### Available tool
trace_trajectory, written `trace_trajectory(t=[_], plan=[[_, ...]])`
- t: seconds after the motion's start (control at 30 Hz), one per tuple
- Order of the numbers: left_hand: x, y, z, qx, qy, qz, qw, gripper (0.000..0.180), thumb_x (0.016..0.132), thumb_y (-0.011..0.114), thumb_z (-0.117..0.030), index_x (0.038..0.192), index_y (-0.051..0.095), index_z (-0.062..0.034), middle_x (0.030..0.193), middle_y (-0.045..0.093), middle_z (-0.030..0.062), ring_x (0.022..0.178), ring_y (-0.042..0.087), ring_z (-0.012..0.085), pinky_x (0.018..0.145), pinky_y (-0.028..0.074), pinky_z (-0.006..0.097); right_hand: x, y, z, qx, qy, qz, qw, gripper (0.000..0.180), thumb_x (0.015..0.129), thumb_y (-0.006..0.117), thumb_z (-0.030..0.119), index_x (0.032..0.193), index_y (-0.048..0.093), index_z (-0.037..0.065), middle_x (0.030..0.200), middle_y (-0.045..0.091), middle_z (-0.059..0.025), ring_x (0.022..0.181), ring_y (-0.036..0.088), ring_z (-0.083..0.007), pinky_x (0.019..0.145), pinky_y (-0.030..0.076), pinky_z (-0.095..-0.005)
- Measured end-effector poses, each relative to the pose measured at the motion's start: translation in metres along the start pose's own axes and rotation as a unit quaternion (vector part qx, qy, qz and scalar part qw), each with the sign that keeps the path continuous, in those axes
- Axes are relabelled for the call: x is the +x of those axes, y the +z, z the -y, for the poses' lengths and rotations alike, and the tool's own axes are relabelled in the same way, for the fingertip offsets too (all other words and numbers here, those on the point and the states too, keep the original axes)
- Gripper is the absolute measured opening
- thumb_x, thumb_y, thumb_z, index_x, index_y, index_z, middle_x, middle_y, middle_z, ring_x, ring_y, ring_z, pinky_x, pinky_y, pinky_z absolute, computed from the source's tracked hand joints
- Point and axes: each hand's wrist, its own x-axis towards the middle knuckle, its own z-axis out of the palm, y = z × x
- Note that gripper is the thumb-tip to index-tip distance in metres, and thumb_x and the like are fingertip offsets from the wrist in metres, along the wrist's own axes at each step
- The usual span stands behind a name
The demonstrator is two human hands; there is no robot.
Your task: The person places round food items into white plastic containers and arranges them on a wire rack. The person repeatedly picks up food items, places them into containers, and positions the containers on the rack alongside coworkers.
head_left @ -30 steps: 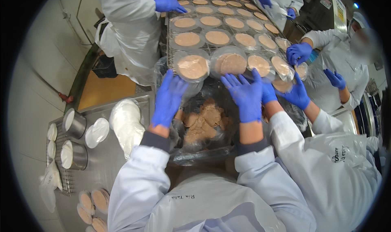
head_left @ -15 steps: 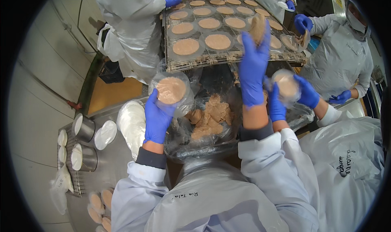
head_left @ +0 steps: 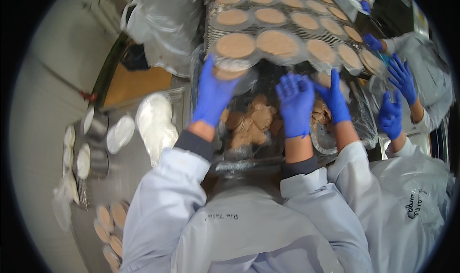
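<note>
My left hand [head_left: 213,93], in a blue glove, is closed on the edge of a round meat patty [head_left: 229,73] on a clear film sheet. That patty is at the near edge of the wire rack [head_left: 261,23], just below the front row, partly hidden by my fingers. My right hand [head_left: 296,103] is open, back up, fingers stretched out above the plastic-lined tub [head_left: 227,166]. Nothing shows in it. Between my hands, loose ground meat [head_left: 251,122] lies in the tub.
A co-worker's gloved hand [head_left: 338,103] is close beside my right hand, near another patty. More gloved hands [head_left: 402,79] are at the right. On the steel table [head_left: 127,189] at left are white film stacks [head_left: 155,122], metal cylinders [head_left: 98,162] and several patties [head_left: 116,244].
My left hand has moved forward and right with its patty to the rack's edge. My right hand has come down from over the rack; the brownish lump seen at its fingers no longer shows.
</note>
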Motion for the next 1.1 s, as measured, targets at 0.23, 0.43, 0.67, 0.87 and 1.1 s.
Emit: trace_trajectory(t=[0.23,0.43,0.67,0.87,1.1], plan=[[0.021,0.008,0.049,0.071,0.102,-0.137,0.983,0.035,0.082,0.058,-0.018,0.110,0.049,0.0006,0.105,0.055,0.0124,0.093,0.055,0.0221,0.079,0.044,0.033,0.023,0.031,0.030,0.043,0.071,0.145,0.986,0.047,0.082,0.052,0.015,0.124,0.039,-0.002,0.129,0.041,-0.0191,0.120,0.038,-0.0337,0.100,0.029,-0.0506],[-0.064,-0.029,0.000,0.029,0.075,-0.174,0.982,0.043,0.084,0.058,-0.023,0.117,0.044,0.0005,0.111,0.053,0.0126,0.101,0.052,0.0243,0.088,0.042,0.037,0.031,0.016,0.008,-0.012,0.019,0.213,0.977,0.040,0.085,0.049,0.009,0.122,0.041,-0.005,0.122,0.048,-0.0196,0.111,0.048,-0.0295,0.096,0.038,-0.0425],[-0.161,-0.012,-0.080,0.246,0.130,-0.138,0.951,0.047,0.082,0.060,-0.024,0.118,0.044,0.0028,0.105,0.057,0.0139,0.089,0.060,0.0219,0.079,0.050,0.033,-0.107,0.078,-0.108,-0.348,-0.061,0.378,0.856,0.049,0.077,0.064,0.015,0.121,0.047,0.000,0.117,0.051,-0.0121,0.107,0.048,-0.0195,0.092,0.036,-0.0292],[-0.334,-0.082,-0.164,0.039,0.336,-0.348,0.874,0.047,0.087,0.049,-0.030,0.122,0.042,0.0002,0.118,0.050,0.0164,0.107,0.050,0.0269,0.093,0.042,0.039,-0.055,0.054,-0.067,-0.182,0.122,0.277,0.935,0.052,0.085,0.051,0.027,0.128,0.036,0.003,0.127,0.042,-0.0211,0.122,0.037,-0.0287,0.099,0.031,-0.0444],[-0.261,-0.099,-0.104,0.033,0.297,-0.380,0.875,0.034,0.088,0.050,-0.017,0.117,0.043,0.0008,0.113,0.050,0.0134,0.108,0.049,0.0256,0.097,0.039,0.037,-0.017,0.042,-0.045,-0.019,0.074,0.254,0.964,0.055,0.086,0.051,0.025,0.130,0.027,0.003,0.131,0.031,-0.0250,0.122,0.034,-0.0360,0.098,0.030,-0.0527]])
